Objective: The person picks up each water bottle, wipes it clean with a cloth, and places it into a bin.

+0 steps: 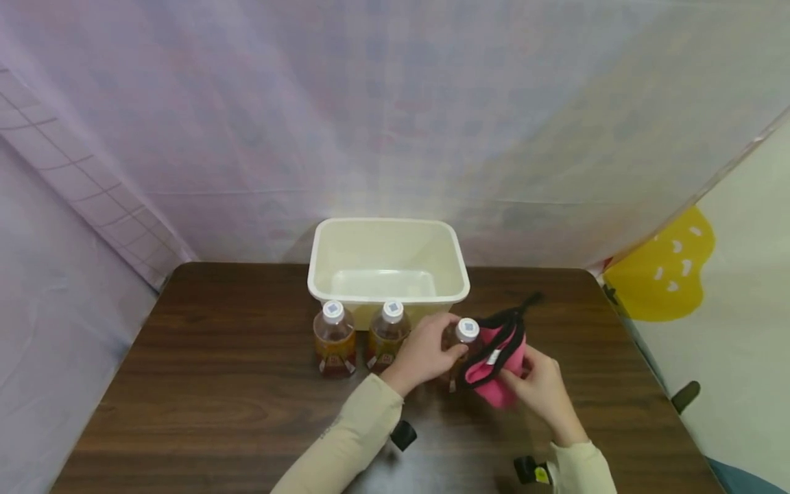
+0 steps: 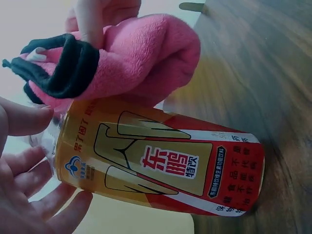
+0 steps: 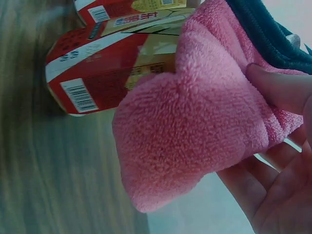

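My left hand (image 1: 426,348) holds a plastic drink bottle (image 2: 161,156) near its neck, thumb on one side and fingers on the other. The bottle stands upright on the table, with a white cap and a gold and red label. In my right hand (image 1: 543,387) is a pink plush cloth (image 3: 190,117) with dark trim and a small white tag, pinched between thumb and fingers. Folded or bunched, the cloth lies against the bottle's right side. Two similar bottles stand further left, the near one (image 1: 387,336) beside my left hand and the other (image 1: 334,339) beyond it.
Behind the bottles, a cream plastic bin (image 1: 389,300) stands at the back of the brown wooden table (image 1: 216,384). A pale patterned curtain (image 1: 382,123) hangs behind the table. Small black devices (image 1: 404,435) show near both wrists.
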`<state>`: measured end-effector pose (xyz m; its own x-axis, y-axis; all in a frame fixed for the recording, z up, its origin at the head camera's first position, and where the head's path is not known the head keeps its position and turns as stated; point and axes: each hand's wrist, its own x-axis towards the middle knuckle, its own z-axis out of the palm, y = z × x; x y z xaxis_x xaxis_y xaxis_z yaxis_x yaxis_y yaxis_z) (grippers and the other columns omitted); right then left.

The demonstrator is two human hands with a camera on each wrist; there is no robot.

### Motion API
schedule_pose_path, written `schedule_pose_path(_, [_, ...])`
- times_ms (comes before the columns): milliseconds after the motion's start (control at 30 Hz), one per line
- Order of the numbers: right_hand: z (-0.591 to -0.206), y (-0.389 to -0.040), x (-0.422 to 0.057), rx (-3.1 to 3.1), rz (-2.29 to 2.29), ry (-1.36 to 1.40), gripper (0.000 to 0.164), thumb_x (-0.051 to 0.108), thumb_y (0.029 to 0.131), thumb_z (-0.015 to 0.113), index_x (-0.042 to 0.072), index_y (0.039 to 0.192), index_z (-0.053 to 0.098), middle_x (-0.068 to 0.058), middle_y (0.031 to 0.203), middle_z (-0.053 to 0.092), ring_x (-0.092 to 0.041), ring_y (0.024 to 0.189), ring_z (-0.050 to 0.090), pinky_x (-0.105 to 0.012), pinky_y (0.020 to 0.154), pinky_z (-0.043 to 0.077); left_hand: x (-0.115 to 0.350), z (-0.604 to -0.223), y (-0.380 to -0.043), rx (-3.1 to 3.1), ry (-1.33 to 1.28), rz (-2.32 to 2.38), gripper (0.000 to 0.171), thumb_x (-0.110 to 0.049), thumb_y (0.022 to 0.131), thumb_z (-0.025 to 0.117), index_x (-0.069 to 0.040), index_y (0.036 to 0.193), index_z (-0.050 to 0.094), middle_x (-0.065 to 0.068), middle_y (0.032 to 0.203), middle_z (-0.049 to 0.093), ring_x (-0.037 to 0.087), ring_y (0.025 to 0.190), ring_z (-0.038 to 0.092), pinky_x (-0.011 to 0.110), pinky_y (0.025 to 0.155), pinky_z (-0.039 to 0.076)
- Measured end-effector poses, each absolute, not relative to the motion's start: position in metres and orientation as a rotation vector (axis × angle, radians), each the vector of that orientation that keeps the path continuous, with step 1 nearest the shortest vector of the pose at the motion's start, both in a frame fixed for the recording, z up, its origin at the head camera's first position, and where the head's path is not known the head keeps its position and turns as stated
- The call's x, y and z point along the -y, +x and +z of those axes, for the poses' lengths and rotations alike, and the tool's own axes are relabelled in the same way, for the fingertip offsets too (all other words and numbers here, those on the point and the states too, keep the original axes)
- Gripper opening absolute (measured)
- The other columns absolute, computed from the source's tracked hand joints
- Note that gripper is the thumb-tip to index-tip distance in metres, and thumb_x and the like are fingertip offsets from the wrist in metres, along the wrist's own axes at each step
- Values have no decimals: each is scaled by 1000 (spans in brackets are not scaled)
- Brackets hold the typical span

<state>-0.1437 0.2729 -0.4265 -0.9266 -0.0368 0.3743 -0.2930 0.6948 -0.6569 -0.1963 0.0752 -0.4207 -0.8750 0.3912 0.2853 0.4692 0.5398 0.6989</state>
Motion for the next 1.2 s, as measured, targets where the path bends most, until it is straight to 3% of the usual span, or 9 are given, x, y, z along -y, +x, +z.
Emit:
schedule_pose_path(400, [-414, -152, -267, 2600, 1009, 312, 20, -3, 63, 74, 3, 76, 61, -1, 66, 61, -2, 61, 53, -21, 51, 47, -71, -416, -199, 2633, -879, -1279, 38, -12, 79, 65, -11, 116, 55, 2, 108, 61, 13, 99, 56, 24, 87, 44])
schedule_pose_path(733, [-416, -153, -264, 2596, 991, 321, 20, -5, 61, 73, 3, 74, 59, 0, 61, 54, -2, 57, 47, -21, 48, 43, -73, -420, -200, 2595, -868, -1343, 32, -18, 80, 68, -12, 110, 57, 1, 103, 63, 11, 94, 57, 22, 83, 46])
schedule_pose_path(1200, [-469, -158, -264, 2645, 860, 243, 22, -7, 56, 68, 4, 66, 53, 2, 54, 46, -13, 51, 43, -28, 45, 37, -74, -416, -197, 2697, -824, -1276, 36, -15, 82, 65, -10, 116, 52, 4, 109, 61, 15, 101, 56, 27, 88, 45])
